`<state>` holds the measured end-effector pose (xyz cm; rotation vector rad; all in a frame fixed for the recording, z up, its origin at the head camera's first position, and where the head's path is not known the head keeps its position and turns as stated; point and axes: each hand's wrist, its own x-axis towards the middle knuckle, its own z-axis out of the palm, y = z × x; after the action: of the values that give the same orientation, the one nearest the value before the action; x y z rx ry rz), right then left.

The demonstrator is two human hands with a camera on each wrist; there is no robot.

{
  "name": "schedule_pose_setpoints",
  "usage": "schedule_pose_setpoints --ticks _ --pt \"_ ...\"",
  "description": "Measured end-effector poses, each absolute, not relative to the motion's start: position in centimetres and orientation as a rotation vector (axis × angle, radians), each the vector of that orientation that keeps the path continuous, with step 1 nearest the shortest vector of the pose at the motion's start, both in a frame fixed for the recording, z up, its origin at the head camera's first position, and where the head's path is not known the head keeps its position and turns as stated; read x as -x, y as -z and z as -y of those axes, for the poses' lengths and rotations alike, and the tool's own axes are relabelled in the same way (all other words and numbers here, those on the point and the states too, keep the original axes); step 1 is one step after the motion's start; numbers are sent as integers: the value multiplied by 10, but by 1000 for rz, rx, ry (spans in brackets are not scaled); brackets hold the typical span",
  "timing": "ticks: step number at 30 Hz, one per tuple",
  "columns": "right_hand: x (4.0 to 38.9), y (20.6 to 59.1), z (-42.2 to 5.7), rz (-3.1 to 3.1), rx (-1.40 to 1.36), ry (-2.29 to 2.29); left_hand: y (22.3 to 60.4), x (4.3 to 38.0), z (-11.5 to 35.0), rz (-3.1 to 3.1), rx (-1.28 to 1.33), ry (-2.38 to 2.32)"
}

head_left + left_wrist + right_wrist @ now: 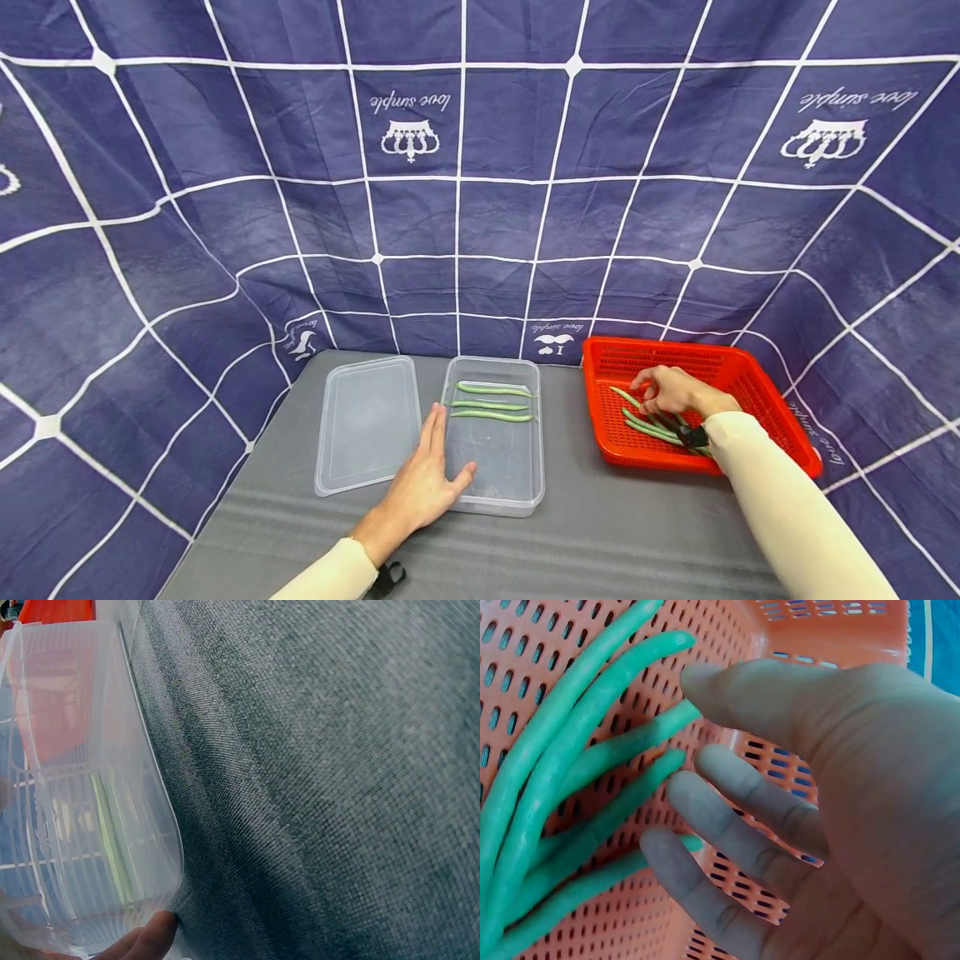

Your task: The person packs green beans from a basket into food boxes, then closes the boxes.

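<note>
Head view: the left hand (423, 485), fingers extended, touches the near-left side of the clear container (491, 468), where three green beans (491, 415) lie side by side. The right hand (671, 390), fingers parted and loosely bent, is positioned at further beans (574, 724) inside the red basket (622, 454).

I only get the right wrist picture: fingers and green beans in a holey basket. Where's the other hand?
Observer: The left hand is at the left side of a clear box.
Operator: Ooh! Is anything in the box?
Observer: Yes, three green beans lie across its far half.
Operator: Is the box shut?
Observer: No, a flat lid lies on the table, left of the box.
</note>
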<state>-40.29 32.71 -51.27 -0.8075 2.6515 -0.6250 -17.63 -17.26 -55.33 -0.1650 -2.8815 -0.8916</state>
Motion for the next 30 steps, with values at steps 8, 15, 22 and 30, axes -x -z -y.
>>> schedule_pose_setpoints --ticks 8,15,22,30 --pt "431 553 -334 -2598 697 672 555 177 173 2885 158 882" --pt "451 585 -344 -2739 690 589 555 176 173 2881 155 878" --pt "456 597 -346 -2809 815 624 554 176 173 2852 169 879" --pt "427 567 -330 -2785 908 701 554 176 173 2870 166 876"
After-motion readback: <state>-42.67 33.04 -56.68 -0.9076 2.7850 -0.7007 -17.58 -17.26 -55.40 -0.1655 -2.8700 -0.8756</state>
